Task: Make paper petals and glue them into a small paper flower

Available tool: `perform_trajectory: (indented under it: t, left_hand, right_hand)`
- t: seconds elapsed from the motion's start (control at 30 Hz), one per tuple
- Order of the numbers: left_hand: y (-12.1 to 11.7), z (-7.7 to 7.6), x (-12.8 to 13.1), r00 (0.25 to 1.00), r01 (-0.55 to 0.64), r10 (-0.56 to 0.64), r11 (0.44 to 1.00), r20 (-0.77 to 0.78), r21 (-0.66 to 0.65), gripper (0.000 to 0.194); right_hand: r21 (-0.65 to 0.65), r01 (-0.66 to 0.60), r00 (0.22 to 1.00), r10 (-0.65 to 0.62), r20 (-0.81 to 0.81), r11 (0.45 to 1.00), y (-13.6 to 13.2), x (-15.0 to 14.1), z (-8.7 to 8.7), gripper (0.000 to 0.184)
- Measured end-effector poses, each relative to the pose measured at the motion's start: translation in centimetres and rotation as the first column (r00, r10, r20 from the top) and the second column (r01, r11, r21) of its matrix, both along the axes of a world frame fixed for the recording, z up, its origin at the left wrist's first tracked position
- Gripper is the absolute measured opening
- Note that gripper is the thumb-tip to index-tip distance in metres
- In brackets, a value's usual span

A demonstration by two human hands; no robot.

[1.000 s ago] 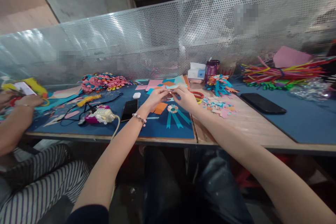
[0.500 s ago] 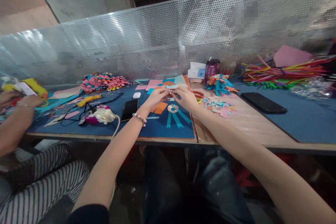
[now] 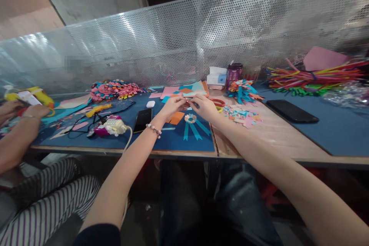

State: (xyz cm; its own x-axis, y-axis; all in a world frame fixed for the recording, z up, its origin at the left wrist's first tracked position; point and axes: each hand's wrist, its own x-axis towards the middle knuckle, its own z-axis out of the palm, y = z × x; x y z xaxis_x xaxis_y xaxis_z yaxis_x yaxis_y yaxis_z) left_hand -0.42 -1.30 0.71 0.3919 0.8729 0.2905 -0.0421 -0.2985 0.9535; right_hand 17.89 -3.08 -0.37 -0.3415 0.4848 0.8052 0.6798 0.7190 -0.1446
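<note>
My left hand (image 3: pixel 174 107) and my right hand (image 3: pixel 202 106) meet fingertip to fingertip above the blue mat (image 3: pixel 184 144). Both are closed in a pinch, and what lies between the fingertips is too small to make out. Just below them on the mat is a paper rosette (image 3: pixel 190 119) with a pale, scalloped centre and blue ribbon tails (image 3: pixel 191 131). Orange paper squares (image 3: pixel 175 117) lie under my left hand. Beside my right hand are scissors with red and yellow handles (image 3: pixel 218 103), partly covered by the hand.
A phone (image 3: pixel 143 120), a white earbud case (image 3: pixel 150 104) and a power strip (image 3: pixel 112 127) lie left. Paper scraps (image 3: pixel 242 115), a paper bundle (image 3: pixel 244 91), a cup (image 3: pixel 235 73) and a black phone (image 3: pixel 291 111) are right. A co-worker's hands (image 3: pixel 36 111) work far left; a perforated metal screen (image 3: pixel 167 46) stands behind.
My hands stay pinched together in nearly the same place, with only slight finger movement. The view has shifted a little.
</note>
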Motion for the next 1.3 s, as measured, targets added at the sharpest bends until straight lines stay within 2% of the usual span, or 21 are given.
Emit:
perform_trajectory:
  t: [0.4, 0.7, 0.9, 1.07, 1.3]
  left_hand:
    - [-0.3, 0.2, 0.2, 1.0, 0.003, -0.002, 1.0, 0.023, -0.01, 0.031]
    - [-0.5, 0.5, 0.5, 0.998, 0.008, -0.007, 1.0, 0.057, -0.014, 0.028]
    - [-0.5, 0.5, 0.5, 0.997, -0.008, 0.01, 1.0, 0.083, -0.019, 0.024]
    - [-0.7, 0.7, 0.6, 0.995, -0.005, 0.006, 1.0, 0.099, -0.012, 0.022]
    - [-0.5, 0.6, 0.6, 0.989, 0.011, -0.007, 1.0, 0.146, -0.029, 0.021]
  right_hand:
    - [0.023, 0.04, 0.999, -0.041, 0.029, 0.999, -0.3, 0.0, 0.0, 0.019]
    - [0.034, -0.039, 0.997, 0.041, -0.073, 0.999, 0.1, -0.2, -0.1, 0.014]
    - [-0.02, -0.079, 0.98, 0.074, -0.186, 0.997, 1.0, -0.3, -0.5, 0.012]
    - [0.005, -0.064, 0.989, 0.064, -0.135, 0.998, 0.6, -0.3, -0.2, 0.012]
    - [0.04, 0.054, 0.998, -0.052, -0.035, 0.998, -0.6, -0.4, 0.3, 0.016]
